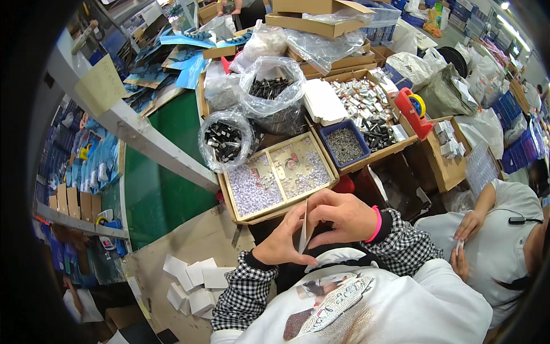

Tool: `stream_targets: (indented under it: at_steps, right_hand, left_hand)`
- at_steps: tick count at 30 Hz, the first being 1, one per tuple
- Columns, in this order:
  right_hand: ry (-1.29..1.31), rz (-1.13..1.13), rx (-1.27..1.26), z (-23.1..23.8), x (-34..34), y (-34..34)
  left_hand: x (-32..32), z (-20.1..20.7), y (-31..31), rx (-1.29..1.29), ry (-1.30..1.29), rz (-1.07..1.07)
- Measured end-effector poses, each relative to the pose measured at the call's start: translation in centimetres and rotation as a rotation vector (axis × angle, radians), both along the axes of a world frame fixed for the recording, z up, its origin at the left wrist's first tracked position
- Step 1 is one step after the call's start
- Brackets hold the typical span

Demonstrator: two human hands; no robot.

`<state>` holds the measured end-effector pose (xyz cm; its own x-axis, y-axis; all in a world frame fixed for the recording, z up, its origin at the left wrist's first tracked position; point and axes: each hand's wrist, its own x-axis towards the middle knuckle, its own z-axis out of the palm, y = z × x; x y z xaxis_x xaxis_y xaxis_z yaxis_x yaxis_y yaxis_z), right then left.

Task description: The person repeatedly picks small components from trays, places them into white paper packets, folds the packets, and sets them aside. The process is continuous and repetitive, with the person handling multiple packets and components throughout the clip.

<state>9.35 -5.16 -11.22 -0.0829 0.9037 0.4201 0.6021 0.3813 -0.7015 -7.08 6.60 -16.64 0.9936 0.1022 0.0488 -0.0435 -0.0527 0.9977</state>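
Note:
Close in front of my body, a thin white card piece (302, 234) stands nearly edge-on between my two hands; whether it is a flat sheet or a folded box cannot be made out. My left hand (282, 242) grips its left side, thumb pointing toward me. From the right, my right hand (347, 217), with a pink band at the wrist, closes its curled fingers on the other side. Just beyond them lies a shallow wooden tray (281, 182) with two compartments of small shiny pieces. Several small white boxes (200, 281) lie loosely on the cardboard-covered table at the left.
Behind the tray stand plastic bags of black parts (224, 137), a blue bin of small metal pieces (344, 143) and a carton of white and silver parts (361, 103). A red tape dispenser (413, 112) sits right of it. A metal post (137, 129) slants across the left. Another person (487, 229) sits close at the right.

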Motion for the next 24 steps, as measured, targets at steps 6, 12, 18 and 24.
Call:
stream_targets:
  at_steps: [6, 12, 18, 24]
  right_hand:
    - [-0.23, -0.066, -0.153, -0.4, 0.0, -0.1]
    - [0.428, 0.055, -0.084, -1.8, 0.8, -0.6]
    - [0.696, 0.45, -0.368, -3.8, 2.5, -0.4]
    - [0.7, 0.581, -0.404, -4.2, 1.7, -0.1]
  left_hand:
    - [-0.4, 0.6, -0.4, 0.204, 0.031, 0.121]
    - [-1.0, 0.5, -1.3, -0.291, 0.031, 0.118]
    - [-1.0, -1.0, -2.1, -0.736, -0.087, -0.35]
    - [0.9, -3.3, -3.4, -0.986, -0.253, -0.716]
